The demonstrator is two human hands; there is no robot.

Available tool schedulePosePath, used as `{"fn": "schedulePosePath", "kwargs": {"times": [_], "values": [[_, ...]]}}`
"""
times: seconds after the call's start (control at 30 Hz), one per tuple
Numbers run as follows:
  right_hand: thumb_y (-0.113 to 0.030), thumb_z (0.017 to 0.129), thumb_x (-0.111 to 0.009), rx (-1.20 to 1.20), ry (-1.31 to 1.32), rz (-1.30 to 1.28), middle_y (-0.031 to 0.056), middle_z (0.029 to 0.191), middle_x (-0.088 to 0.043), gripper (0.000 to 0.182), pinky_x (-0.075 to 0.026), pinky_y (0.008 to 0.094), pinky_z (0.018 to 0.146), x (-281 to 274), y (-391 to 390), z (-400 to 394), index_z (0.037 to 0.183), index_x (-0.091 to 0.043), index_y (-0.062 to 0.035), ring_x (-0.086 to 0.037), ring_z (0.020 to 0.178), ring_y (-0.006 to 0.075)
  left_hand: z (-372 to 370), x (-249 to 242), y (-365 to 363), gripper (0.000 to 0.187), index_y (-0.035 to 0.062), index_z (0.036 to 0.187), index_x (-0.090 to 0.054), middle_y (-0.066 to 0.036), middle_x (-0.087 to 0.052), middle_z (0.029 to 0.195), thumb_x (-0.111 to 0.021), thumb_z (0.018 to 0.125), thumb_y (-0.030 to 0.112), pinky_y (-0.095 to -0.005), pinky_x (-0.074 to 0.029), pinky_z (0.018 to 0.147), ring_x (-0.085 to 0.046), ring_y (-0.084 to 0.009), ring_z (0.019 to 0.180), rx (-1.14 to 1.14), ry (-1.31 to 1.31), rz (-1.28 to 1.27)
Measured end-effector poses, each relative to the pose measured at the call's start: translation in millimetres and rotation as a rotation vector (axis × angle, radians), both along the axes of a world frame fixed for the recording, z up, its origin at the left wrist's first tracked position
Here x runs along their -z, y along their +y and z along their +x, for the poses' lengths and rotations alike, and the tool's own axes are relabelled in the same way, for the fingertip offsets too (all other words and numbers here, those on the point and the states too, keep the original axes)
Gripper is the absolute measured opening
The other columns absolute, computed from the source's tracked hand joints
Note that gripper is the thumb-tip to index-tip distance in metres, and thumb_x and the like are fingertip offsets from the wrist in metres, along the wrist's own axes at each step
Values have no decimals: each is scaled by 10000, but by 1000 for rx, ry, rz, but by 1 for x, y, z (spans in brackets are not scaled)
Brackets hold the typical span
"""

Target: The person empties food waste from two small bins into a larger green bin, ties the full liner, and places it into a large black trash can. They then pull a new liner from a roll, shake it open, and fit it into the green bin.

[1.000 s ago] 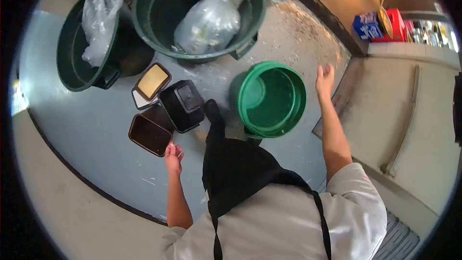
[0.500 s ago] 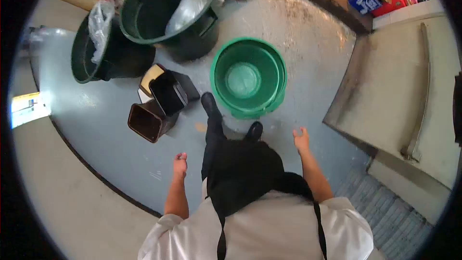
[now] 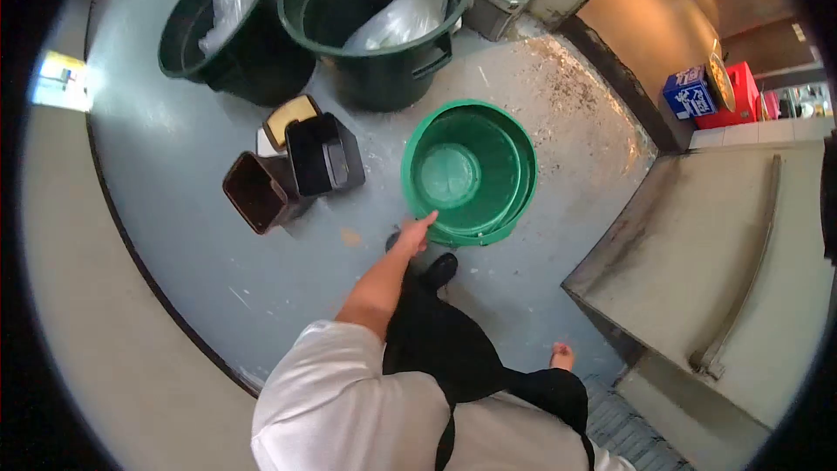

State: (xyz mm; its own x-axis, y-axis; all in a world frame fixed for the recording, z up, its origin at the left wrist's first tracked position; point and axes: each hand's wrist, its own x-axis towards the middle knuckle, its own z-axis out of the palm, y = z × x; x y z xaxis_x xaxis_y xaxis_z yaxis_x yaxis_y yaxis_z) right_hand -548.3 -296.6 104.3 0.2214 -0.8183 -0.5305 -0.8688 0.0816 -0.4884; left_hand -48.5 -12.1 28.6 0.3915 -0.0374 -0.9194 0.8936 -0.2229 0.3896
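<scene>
Green tub: round bright green plastic tub (image 3: 501, 161), open side up, on the grey painted floor (image 3: 305, 288), just in front of the person's feet.
Left hand: left hand (image 3: 415, 234) at the near left part of the tub's rim, one finger extended over the edge; whether it grips the rim, cannot tell.
Right hand: right hand (image 3: 562, 356) low beside the black apron (image 3: 445, 331), well apart from the tub; mostly hidden, so curled or loose, cannot tell.
Small containers: dark brown rectangular bin (image 3: 253, 192) and black rectangular bin (image 3: 323, 157), side by side left of the tub; tan-and-brown lid-like piece (image 3: 290, 120) behind them.
Large bins: two dark green round plastic bins, one (image 3: 261, 57) with a clear plastic bag (image 3: 240, 0) over its rim, the other (image 3: 375, 78) with white and clear bags (image 3: 410, 13) in its mouth.
Right side: pale cabinet-like unit (image 3: 697, 235) with a long handle (image 3: 760, 253); blue printed box (image 3: 689, 92) and red box (image 3: 744, 92) beyond.
</scene>
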Motion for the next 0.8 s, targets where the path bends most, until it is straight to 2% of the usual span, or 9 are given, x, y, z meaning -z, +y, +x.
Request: {"fn": "schedulePosePath", "kwargs": {"times": [0.03, 0.1, 0.2, 0.23, 0.37, 0.43, 0.6, 0.73, 0.8], "values": [[-242, 882, -661, -54, 75, 51, 42, 799, -611, 232, -468, 318, 694, -5, 4, -3, 903, -589, -23, -560, 755, 156, 8, 4, -15, 762, 48, 1344, -413, -118, -584, 1069, -760, 756, 387, -366, -467, 595, -561, -221, 765, -36, -67, -22], [-255, 879, -669, -140, 231, 149, 34, 750, -601, 249, -467, 317, 673, -25, 13, -12, 849, -584, -23, -557, 720, 152, 13, 57, -29, 627, 33, 1279, -458, -110, -592, 1018, -715, 764, 282, -371, -461, 596, -559, -218, 764, -143, -182, -34], [-279, 868, -685, -191, 133, 254, 45, 771, -608, 268, -465, 313, 663, -38, 12, 1, 895, -606, -24, -560, 732, 151, 18, 49, -17, 516, 17, 1231, -481, -101, -599, 967, -634, 757, 153, -392, -458, 616, -559, -214, 784, -342, -197, -56], [-257, 881, -672, -358, 274, 210, 29, 794, -610, 244, -457, 298, 679, -38, 1, 12, 924, -610, -25, -554, 743, 147, 30, 40, -8, 498, 13, 1223, -481, -98, -601, 955, -604, 751, 114, -402, -459, 627, -559, -213, 795, -419, -183, -71], [-198, 901, -645, -167, 2, 296, 9, 837, -611, 183, -447, 272, 731, -53, -17, 77, 951, -607, -26, -548, 775, 131, 61, 71, 46, 557, 27, 1275, -448, -129, -596, 1024, -588, 738, 81, -399, -483, 753, -571, -230, 889, -486, -160, -147], [-173, 908, -629, -93, -39, 341, 2, 857, -613, 158, -443, 265, 757, -59, -23, 107, 967, -609, -27, -546, 790, 122, 73, 79, 63, 646, 43, 1359, -391, -145, -580, 1100, -604, 751, 100, -393, -479, 811, -568, -245, 929, -488, -262, 38], [-158, 895, -637, -290, 4, 352, 2, 853, -616, 137, -454, 267, 741, -44, -72, 136, 958, -616, -38, -553, 790, 114, 89, 71, 96, 726, 46, 1446, -291, -165, -524, 1253, -637, 820, 172, -389, -430, 932, -535, -269, 1073, -536, -506, 196], [-156, 886, -640, -463, 32, 469, 20, 841, -637, 131, -473, 281, 740, 39, -175, 132, 937, -633, -36, -581, 802, 121, 81, 16, 89, 726, 28, 1455, -264, -208, -400, 1418, -638, 885, 280, -392, -355, 1043, -437, -293, 1259, -508, -614, 456], [-186, 884, -645, -534, -3, 513, 44, 848, -659, 158, -486, 300, 762, 43, -223, 163, 956, -655, -46, -606, 821, 146, 50, -14, 84, 744, 12, 1453, -253, -241, -316, 1470, -626, 901, 343, -410, -332, 1066, -383, -323, 1315, -532, -634, 564]]}}
